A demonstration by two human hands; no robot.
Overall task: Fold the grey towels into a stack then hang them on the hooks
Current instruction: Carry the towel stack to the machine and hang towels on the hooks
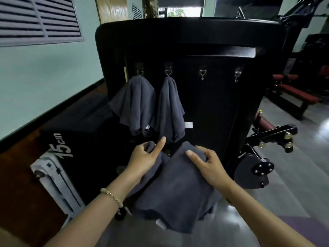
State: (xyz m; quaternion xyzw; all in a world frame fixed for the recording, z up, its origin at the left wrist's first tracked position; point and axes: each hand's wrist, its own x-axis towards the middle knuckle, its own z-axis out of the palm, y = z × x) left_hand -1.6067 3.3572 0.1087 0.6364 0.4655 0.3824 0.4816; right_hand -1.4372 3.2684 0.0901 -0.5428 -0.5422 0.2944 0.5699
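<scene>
Nearest, the two hands are apart, each clamped on the same grey towel (pixel 170 193). The left hand (pixel 144 157) has its fingers curled round a bunched corner, thumb sticking up. The right hand (pixel 206 164) pinches the top fold between thumb and fingers. The towel is in the air in front of the lower part of the panel (pixel 213 104), resting on nothing. It looks folded over into a soft, thick pad that sags below the hands, with a small white tag (pixel 161 224) at its bottom edge. It is dark grey, matte and limp, so it will likely droop wherever it is not held.

Beyond it, two hung towels sit toward the panel's left edge, the left one (pixel 137 104) and the second (pixel 170 107), each gathered to a point at its hook and flaring out below. They touch or overlap at their lower corners.

Farther up, the row of four hooks runs across the panel. The third hook (pixel 202 73) and fourth hook (pixel 237 75), toward the right edge, are bare.

By my reading, folding is done and hanging is about half finished, and this is the third towel. The next move calls for lifting a gathered corner or loop up and right to the third hook, then seating it fully before letting go, or the limp cloth could slip off.
</scene>
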